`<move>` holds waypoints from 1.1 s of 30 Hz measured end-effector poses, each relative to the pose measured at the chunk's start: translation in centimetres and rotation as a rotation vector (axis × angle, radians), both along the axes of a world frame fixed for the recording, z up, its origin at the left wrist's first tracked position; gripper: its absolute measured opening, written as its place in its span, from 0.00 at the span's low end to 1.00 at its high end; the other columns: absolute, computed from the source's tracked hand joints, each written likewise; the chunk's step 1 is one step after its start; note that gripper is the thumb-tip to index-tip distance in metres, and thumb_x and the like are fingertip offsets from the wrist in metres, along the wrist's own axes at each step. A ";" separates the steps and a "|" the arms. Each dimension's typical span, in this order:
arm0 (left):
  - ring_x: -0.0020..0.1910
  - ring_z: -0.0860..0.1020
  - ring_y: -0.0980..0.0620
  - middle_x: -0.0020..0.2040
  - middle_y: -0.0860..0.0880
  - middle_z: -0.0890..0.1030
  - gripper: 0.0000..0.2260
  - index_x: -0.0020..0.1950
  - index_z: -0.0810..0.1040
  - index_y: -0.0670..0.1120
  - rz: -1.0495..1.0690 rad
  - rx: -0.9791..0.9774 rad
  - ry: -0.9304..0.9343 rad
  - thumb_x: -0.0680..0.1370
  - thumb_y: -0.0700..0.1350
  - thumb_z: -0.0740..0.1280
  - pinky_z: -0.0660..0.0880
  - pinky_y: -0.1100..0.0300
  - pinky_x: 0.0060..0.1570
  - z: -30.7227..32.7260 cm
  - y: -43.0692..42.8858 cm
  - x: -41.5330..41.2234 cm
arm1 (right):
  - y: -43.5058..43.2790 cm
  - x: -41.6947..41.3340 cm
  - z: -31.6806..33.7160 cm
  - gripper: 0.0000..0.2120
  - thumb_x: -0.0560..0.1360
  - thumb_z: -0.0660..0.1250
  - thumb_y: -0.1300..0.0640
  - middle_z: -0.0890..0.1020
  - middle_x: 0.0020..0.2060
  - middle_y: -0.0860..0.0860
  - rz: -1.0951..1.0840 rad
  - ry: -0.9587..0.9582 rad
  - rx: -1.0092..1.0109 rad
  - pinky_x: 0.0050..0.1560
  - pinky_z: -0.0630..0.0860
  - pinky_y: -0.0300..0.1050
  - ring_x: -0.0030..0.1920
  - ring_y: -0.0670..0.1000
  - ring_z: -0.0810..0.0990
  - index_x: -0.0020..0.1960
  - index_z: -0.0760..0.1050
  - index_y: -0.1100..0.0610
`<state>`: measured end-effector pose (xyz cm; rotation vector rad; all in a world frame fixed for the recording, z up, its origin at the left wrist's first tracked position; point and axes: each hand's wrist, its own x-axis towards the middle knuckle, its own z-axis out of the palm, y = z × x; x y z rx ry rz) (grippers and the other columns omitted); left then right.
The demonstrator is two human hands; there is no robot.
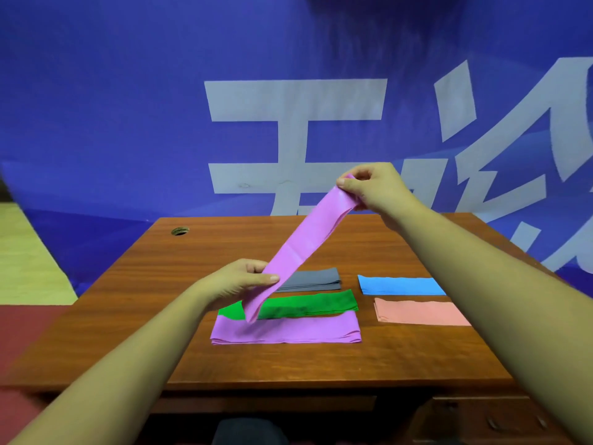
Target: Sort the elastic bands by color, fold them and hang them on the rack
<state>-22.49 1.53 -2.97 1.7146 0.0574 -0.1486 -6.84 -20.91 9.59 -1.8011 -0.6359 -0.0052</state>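
A purple elastic band (308,242) stretches slantwise above the wooden table (167,284). My right hand (375,191) pinches its upper end, raised at the far right. My left hand (237,281) grips its lower end just above the table. Folded bands lie flat below: a purple stack (288,329) nearest me, a green one (308,305) behind it, a grey one (316,279) farther back, a blue one (401,285) and a pink one (420,311) at the right. No rack is in view.
A round cable hole (179,231) sits in the table's far left corner. A blue banner (160,107) with large white characters hangs behind the table. Drawers (487,419) are under the table at the right, and a dark chair (247,431) shows at the bottom edge.
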 end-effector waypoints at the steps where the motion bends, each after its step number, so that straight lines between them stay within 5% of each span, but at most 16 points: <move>1: 0.30 0.73 0.57 0.35 0.51 0.79 0.24 0.42 0.84 0.46 -0.005 0.005 0.021 0.57 0.61 0.81 0.71 0.67 0.32 -0.4 0.6 -0.4 | -0.3 0.1 -0.7 0.04 0.75 0.70 0.62 0.81 0.39 0.57 -0.024 0.031 0.025 0.34 0.81 0.45 0.36 0.51 0.79 0.45 0.81 0.62; 8: 0.34 0.74 0.53 0.39 0.45 0.76 0.23 0.45 0.80 0.45 0.157 -0.035 0.099 0.58 0.53 0.82 0.73 0.65 0.33 -3.0 4.3 -2.4 | -2.6 -0.3 -7.8 0.05 0.76 0.69 0.62 0.79 0.34 0.54 -0.135 0.244 0.103 0.26 0.77 0.38 0.33 0.51 0.77 0.41 0.79 0.60; 13: 0.35 0.77 0.53 0.43 0.42 0.78 0.09 0.52 0.77 0.40 0.394 -0.085 0.081 0.74 0.35 0.71 0.75 0.64 0.35 -5.2 5.4 -3.7 | -3.7 -2.3 -14.4 0.06 0.74 0.71 0.65 0.77 0.31 0.54 -0.214 0.384 0.100 0.24 0.74 0.36 0.30 0.49 0.74 0.38 0.78 0.62; 16: 0.29 0.77 0.58 0.37 0.46 0.79 0.07 0.51 0.76 0.40 0.479 0.042 0.077 0.76 0.32 0.69 0.72 0.67 0.29 -6.3 4.9 -4.7 | -3.8 -3.2 -18.3 0.06 0.72 0.73 0.63 0.79 0.32 0.54 -0.265 0.351 -0.040 0.30 0.72 0.38 0.33 0.50 0.75 0.38 0.80 0.63; 20: 0.40 0.77 0.50 0.40 0.44 0.80 0.09 0.53 0.77 0.39 0.557 0.228 0.054 0.74 0.33 0.71 0.73 0.65 0.34 -7.8 4.9 -5.8 | -3.2 -3.8 -20.7 0.07 0.71 0.74 0.58 0.82 0.34 0.52 -0.306 0.256 -0.260 0.40 0.76 0.49 0.36 0.54 0.79 0.36 0.79 0.57; 24: 0.38 0.75 0.51 0.40 0.47 0.79 0.12 0.52 0.78 0.45 0.597 0.502 0.033 0.72 0.40 0.76 0.70 0.59 0.40 -8.7 5.2 -6.2 | -2.4 -4.8 -21.7 0.08 0.71 0.74 0.56 0.80 0.36 0.53 -0.323 0.073 -0.419 0.39 0.66 0.43 0.40 0.54 0.77 0.41 0.79 0.61; 33: 0.39 0.75 0.53 0.39 0.50 0.78 0.13 0.47 0.76 0.45 0.664 0.720 0.018 0.69 0.44 0.78 0.67 0.66 0.35 -10.4 4.6 -6.2 | -1.6 -6.0 -23.9 0.10 0.77 0.69 0.55 0.80 0.51 0.53 -0.356 -0.173 -0.608 0.44 0.73 0.44 0.50 0.51 0.77 0.56 0.78 0.58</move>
